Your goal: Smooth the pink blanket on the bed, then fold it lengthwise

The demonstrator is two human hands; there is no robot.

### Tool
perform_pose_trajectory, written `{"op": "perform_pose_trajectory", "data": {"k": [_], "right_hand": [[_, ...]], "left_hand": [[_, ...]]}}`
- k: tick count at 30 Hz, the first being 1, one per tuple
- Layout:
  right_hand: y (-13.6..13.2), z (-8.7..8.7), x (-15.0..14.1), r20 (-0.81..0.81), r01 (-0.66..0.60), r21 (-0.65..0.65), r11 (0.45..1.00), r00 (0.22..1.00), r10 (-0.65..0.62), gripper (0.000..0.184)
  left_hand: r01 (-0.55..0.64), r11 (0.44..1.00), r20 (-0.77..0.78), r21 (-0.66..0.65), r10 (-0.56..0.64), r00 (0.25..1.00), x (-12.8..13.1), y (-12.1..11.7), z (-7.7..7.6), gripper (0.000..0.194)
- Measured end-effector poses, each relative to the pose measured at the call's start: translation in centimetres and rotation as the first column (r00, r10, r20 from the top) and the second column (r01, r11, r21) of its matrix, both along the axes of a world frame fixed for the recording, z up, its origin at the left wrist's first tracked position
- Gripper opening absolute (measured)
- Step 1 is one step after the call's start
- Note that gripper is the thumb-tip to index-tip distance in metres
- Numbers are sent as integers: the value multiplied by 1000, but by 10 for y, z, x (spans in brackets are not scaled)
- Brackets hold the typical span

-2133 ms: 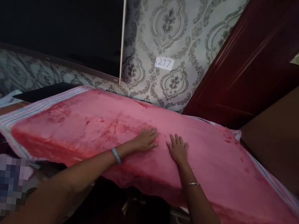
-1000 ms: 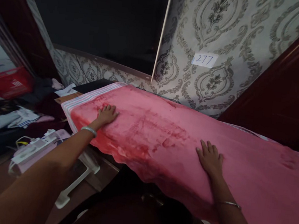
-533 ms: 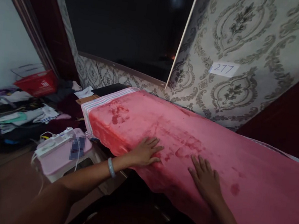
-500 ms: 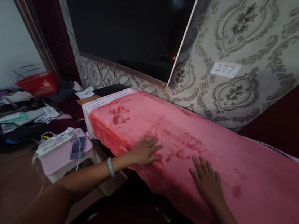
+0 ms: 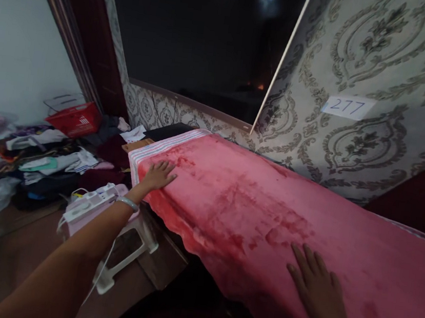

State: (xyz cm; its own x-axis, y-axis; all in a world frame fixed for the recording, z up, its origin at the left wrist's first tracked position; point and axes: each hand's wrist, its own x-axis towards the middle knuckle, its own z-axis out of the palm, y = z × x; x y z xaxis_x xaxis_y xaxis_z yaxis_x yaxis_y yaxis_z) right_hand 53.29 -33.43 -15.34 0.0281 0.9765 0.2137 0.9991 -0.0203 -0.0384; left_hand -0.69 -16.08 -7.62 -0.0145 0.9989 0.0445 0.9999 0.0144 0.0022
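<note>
Two hands lie flat on one big pink blanket, which we note first as the largest item: it covers the worktop from the far left end to the right edge of view, its near edge hanging over the front. A band of pale stripes runs along its left end. Darker rubbed streaks mark the nap in the middle.

Behind it, patterned wallpaper and a large dark screen; a paper label reading 277 is stuck on the wall.

Left of the worktop, on the floor, a heap of clothes with a red basket behind it. Nearer, a pink stool carries a white power strip.

Our left hand, arm stretched out, rests palm down with fingers spread near the striped end of the blanket; a bangle sits at the wrist. Our right hand presses flat, fingers spread, on the blanket near its front edge, well apart from the left. Neither hand grips the fabric.
</note>
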Motion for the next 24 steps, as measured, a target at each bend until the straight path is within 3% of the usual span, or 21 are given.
{"op": "perform_pose_trajectory", "data": {"k": [5, 8, 11, 14, 17, 19, 21, 24], "right_hand": [[0, 0, -1, -4, -7, 17, 1000, 1000, 7, 75], [1, -1, -1, -11, -1, 13, 1000, 1000, 1, 76], [2, -5, 1, -14, -7, 23, 1000, 1000, 8, 76], [3, -10, 3, -17, -11, 29, 1000, 1000, 11, 74], [4, -14, 6, -19, -17, 34, 999, 1000, 18, 73], [4, -17, 7, -25, -20, 45, 999, 999, 21, 73], [4, -18, 8, -36, -17, 56, 998, 999, 19, 72], [3, -20, 9, -56, -19, 72, 997, 998, 23, 70]], "left_hand": [[-110, 993, -36, -32, 109, 993, -37, 12, 11, 64], [-199, 979, -63, -34, 196, 979, -40, 18, 20, 63], [-158, 987, -34, -2, 158, 987, -15, 21, 25, 64], [63, 998, 28, -17, -62, 998, 33, 24, 20, 65], [374, 927, 128, -28, -368, 921, 84, 27, 10, 70], [501, 865, 171, -34, -489, 856, 105, 32, 4, 74], [484, 874, 161, -41, -472, 867, 112, 38, -1, 73], [306, 952, 127, -8, -302, 945, 96, 51, -2, 66]]}}
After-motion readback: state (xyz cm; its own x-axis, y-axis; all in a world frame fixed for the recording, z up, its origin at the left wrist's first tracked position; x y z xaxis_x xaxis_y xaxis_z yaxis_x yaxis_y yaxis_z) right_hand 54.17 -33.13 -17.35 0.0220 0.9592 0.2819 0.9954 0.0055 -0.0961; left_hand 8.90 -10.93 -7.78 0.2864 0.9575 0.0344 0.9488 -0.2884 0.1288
